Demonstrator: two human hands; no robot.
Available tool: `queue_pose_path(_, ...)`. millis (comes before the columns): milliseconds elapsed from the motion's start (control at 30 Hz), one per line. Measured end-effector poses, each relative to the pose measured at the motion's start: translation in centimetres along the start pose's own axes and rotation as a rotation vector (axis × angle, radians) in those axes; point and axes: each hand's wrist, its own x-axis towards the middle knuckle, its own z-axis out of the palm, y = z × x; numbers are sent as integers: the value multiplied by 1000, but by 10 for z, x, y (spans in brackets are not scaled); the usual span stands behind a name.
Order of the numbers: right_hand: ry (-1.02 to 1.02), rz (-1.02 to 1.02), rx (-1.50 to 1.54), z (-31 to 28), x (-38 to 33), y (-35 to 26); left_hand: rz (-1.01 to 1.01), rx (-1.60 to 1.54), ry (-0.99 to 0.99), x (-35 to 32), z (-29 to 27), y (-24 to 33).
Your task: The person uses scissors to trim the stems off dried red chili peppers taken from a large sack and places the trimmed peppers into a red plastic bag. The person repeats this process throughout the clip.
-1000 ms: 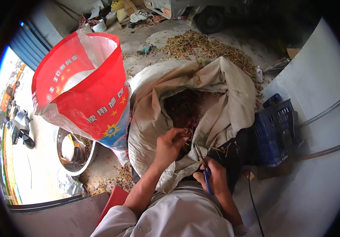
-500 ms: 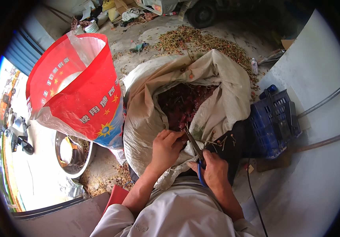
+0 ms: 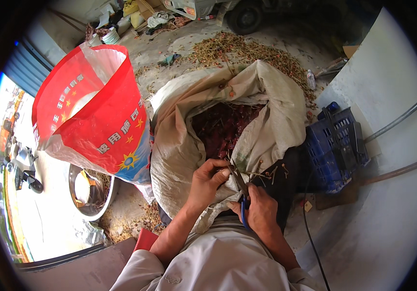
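Note:
A whitish woven sack (image 3: 177, 140) stands in front of me, its mouth rolled down around a heap of dark red pieces (image 3: 223, 126), perhaps dried chillies. My right hand (image 3: 259, 208) grips scissors (image 3: 243, 208) with blue handles, their dark blades pointing up and away over the sack's near rim. My left hand (image 3: 207, 179) is closed, thumb pinched against the fingers, right beside the blades; whatever it pinches is too small to make out. Several thin stems with reddish ends (image 3: 269, 174) lie on the dark cloth by the blades.
Left of the sack stands a tall red plastic bag (image 3: 106, 116), with a round metal basin (image 3: 94, 211) below it. On the right a blue crate (image 3: 332, 150) leans near a pale wall. Behind lie a heap of stems (image 3: 252, 53), a bottle (image 3: 311, 79) and a vehicle wheel (image 3: 245, 18).
My left hand has turned slightly, its thumb now showing on top beside the blades. The scissors stand a little more upright and closer to the left fingers.

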Motion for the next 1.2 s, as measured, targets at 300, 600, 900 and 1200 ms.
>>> queue_pose_path(300,-242,221,861,10,-18,7,7,-514,-87,0,4,-15)
queue_pose_path(600,-466,302,1939,16,-36,11,-69,-752,-190,-4,19,-18)
queue_pose_path(900,199,545,2245,8,-7,38,-230,-182,120,26,-26,-53)
queue_pose_path(1200,143,472,2115,23,-11,27,225,1003,320,156,-77,-118)
